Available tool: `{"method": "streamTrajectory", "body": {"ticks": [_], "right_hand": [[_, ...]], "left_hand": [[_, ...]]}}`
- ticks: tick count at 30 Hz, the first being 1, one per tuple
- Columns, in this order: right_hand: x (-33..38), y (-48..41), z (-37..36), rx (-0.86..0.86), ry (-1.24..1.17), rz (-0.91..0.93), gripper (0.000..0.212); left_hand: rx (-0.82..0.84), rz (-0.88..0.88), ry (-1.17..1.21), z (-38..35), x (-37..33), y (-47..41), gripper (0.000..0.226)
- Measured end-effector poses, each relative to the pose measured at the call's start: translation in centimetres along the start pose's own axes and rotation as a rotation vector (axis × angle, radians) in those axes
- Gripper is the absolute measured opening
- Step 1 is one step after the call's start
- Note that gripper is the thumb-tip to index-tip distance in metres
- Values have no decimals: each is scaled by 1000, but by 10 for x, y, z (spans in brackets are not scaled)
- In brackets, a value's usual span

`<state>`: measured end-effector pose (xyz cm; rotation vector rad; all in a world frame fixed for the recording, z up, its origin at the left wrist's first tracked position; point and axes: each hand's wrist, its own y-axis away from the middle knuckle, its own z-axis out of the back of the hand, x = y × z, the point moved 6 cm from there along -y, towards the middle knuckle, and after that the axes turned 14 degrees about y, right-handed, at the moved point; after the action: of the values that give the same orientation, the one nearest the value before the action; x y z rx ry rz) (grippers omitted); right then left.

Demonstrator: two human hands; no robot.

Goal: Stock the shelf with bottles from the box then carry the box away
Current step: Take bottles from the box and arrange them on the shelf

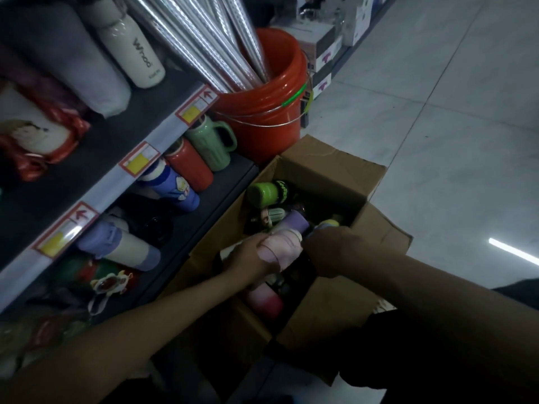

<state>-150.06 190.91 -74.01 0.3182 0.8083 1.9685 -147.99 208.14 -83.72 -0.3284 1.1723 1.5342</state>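
Note:
An open cardboard box (329,170) stands on the floor beside the shelf (96,185). It holds several bottles, among them a green one (262,195) and a pink-and-red one (264,298). My left hand (250,260) is closed around a pale pink bottle with a purple end (284,243), which lies tilted over the box. My right hand (332,249) reaches into the box just right of it, its fingers curled around the top of a yellow-and-blue bottle (329,223). The lower shelf carries a green mug (210,141), a red bottle (189,164) and a blue one (172,188).
An orange bucket (271,103) with silver rolls stands at the shelf's end, behind the box. A white bottle (131,51) and grey items sit on the upper shelf. Boxed goods (323,51) line the far aisle. Pale tiled floor (437,112) stretches to the right.

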Motion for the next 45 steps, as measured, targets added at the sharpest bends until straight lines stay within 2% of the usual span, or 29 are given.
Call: {"method": "streamTrajectory", "body": {"ticks": [6,8,11,14,16,17,19,20,22,25,28,30,34,40,43,45], "right_hand": [[13,14,62,-145,-49,-104,36],[22,18,79,-179,-150,-107,29],[41,20,96,-209,-300,-90,27],[64,20,107,-211,-575,-12,27],[80,19,109,-160,-915,54,23],[88,19,108,-115,-1080,71,23],[97,17,107,-88,-1263,59,30],[96,15,107,-141,-1285,35,36],[88,14,113,-352,-1264,14,58],[85,23,127,-618,-1239,157,69],[102,27,135,-749,-1032,318,69],[113,25,134,-817,-861,326,78],[124,22,135,-885,-805,338,89],[135,22,142,-841,-793,360,84],[138,20,152,-790,-941,378,85],[139,25,164,-792,-1092,406,91]], "left_hand": [[-84,75,458,85,-22,67,75],[-126,101,592,112,-21,89,55],[-218,140,803,141,-17,122,14],[-229,154,993,155,-5,149,23],[-220,144,1090,158,1,159,13],[-216,129,1124,159,1,164,15],[-214,58,1135,160,6,169,47],[-219,2,1118,161,9,168,60],[-201,-136,1057,164,10,170,76],[-178,-302,916,166,7,171,77],[-179,-393,837,168,3,171,77],[-204,-431,796,172,2,171,78],[-249,-510,775,178,0,176,83],[-340,-527,753,183,4,180,82],[-277,-483,872,185,-2,178,81],[-252,-456,963,190,-5,179,72]]}}
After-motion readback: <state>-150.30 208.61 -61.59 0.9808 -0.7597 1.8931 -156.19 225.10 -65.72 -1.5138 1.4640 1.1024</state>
